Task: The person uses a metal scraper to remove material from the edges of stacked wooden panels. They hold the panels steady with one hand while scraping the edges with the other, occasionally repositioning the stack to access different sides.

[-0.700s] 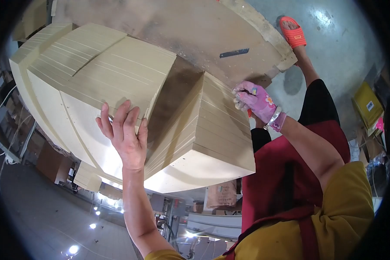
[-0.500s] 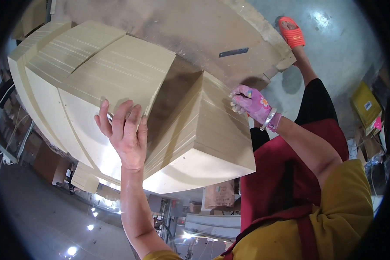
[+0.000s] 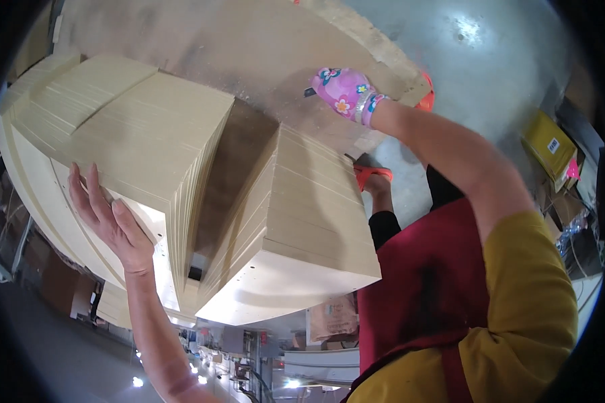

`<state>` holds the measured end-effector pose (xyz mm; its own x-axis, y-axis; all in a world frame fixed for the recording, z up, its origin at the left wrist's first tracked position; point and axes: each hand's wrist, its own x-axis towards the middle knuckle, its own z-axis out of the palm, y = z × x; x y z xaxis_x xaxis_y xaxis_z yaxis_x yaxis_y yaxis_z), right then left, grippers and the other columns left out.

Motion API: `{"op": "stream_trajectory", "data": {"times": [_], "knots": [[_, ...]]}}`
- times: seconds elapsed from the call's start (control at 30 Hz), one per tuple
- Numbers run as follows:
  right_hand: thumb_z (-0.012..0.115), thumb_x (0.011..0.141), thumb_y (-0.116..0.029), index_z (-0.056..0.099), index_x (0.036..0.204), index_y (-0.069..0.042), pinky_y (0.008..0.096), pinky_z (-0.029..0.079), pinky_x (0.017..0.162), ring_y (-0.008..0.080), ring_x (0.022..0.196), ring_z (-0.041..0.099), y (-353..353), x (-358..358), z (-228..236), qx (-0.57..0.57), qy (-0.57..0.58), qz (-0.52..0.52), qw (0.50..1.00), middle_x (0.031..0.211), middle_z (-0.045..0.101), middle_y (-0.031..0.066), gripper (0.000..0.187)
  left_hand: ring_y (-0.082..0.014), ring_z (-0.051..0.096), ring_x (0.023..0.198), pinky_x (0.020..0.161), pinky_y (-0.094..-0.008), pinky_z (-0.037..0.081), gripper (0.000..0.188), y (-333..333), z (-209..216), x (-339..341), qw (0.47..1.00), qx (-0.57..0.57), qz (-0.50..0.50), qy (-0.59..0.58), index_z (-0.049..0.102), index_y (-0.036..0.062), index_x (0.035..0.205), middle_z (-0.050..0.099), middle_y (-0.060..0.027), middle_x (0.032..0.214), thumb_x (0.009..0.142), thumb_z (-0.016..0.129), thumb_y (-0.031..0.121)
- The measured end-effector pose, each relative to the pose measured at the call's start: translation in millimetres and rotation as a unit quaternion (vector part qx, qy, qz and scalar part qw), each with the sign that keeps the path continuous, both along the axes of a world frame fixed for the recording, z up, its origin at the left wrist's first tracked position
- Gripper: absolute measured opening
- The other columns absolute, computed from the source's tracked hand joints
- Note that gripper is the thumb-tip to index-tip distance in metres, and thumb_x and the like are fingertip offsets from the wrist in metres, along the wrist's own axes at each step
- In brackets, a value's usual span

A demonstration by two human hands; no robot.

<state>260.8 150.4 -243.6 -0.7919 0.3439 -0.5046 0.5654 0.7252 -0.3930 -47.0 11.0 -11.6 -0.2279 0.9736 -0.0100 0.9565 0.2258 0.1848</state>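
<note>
My bare left hand (image 3: 113,218) lies with fingers stretched over the edge of a large stack of pale yellow boards (image 3: 141,134), holding nothing. To its right stands a smaller stack of similar boards (image 3: 316,201), tilted, with a wedge-shaped gap between the two. My right hand (image 3: 346,94), in a pink flowered glove, is over the brown work surface (image 3: 262,47) beyond the small stack. One end of a flat dark strip (image 3: 309,92) sticks out beside that glove. The right fingers are hidden, so whether they grip the strip does not show.
Orange sandals (image 3: 373,176) are on my feet, on the grey floor (image 3: 477,80). At the right lies a yellow package (image 3: 548,144) among clutter. A brown paper sack (image 3: 333,319) stands below the small stack. The work surface's far edge (image 3: 363,30) is rough and pale.
My right hand has moved from beside the small stack out over the dark strip, now mostly covering it. My left hand has slid left along the large stack. The view has shifted.
</note>
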Motion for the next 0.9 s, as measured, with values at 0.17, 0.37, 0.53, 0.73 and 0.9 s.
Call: {"op": "stream_trajectory", "data": {"times": [0.17,0.37,0.53,0.73,0.9], "knots": [[0.057,0.076,-0.013,0.060,0.094,-0.006,0.0380,0.054,0.065,0.0321,0.075,0.065,12.7,-26.7,-5.8,-0.138,-0.135,0.113,0.975,0.086,0.064,0.0130,0.020,-0.0369,0.028,0.133,0.107,-0.0472,0.026,0.054,0.3,-7.6,-4.0,1.000,-0.001,-0.011,0.022,0.041,0.0021,0.135,0.030,-0.0212,0.143,0.099,0.023,0.039],[0.060,0.073,-0.013,0.059,0.092,-0.007,0.0366,0.053,0.065,0.0309,0.075,0.065,17.3,-47.7,-3.3,-0.072,-0.140,0.258,0.953,0.084,0.063,0.0114,0.020,-0.0406,0.028,0.132,0.106,-0.0499,0.025,0.054,-5.0,-5.7,-4.9,1.000,0.000,-0.011,0.015,0.041,0.0022,0.134,0.029,-0.0240,0.142,0.099,0.024,0.040],[0.060,0.075,-0.015,0.057,0.091,-0.008,0.0379,0.052,0.062,0.0292,0.073,0.064,0.3,-10.0,-45.1,-0.032,0.037,0.058,0.997,0.082,0.062,0.0109,0.017,-0.0396,0.027,0.132,0.106,-0.0495,0.024,0.052,-3.5,-5.5,-3.5,0.999,-0.005,-0.032,0.017,0.040,0.0036,0.135,0.028,-0.0236,0.142,0.099,0.025,0.038],[0.057,0.080,-0.015,0.057,0.091,-0.007,0.0414,0.051,0.062,0.0323,0.074,0.063,12.4,-15.2,-6.0,-0.046,-0.029,0.055,0.997,0.082,0.062,0.0116,0.014,-0.0392,0.027,0.132,0.107,-0.0486,0.024,0.052,-4.3,-4.4,-4.2,1.000,-0.007,-0.029,0.009,0.039,-0.0006,0.133,0.027,-0.0241,0.142,0.099,0.024,0.036],[0.061,0.082,-0.017,0.059,0.097,-0.001,0.0393,0.050,0.069,0.0296,0.076,0.064,-18.6,-52.0,0.4,-0.265,0.131,-0.316,0.901,0.086,0.065,0.0132,0.022,-0.0394,0.026,0.133,0.107,-0.0489,0.023,0.052,-1.1,-2.4,-2.5,0.999,-0.009,-0.030,0.010,0.039,0.0003,0.134,0.028,-0.0242,0.142,0.099,0.024,0.035]]}}
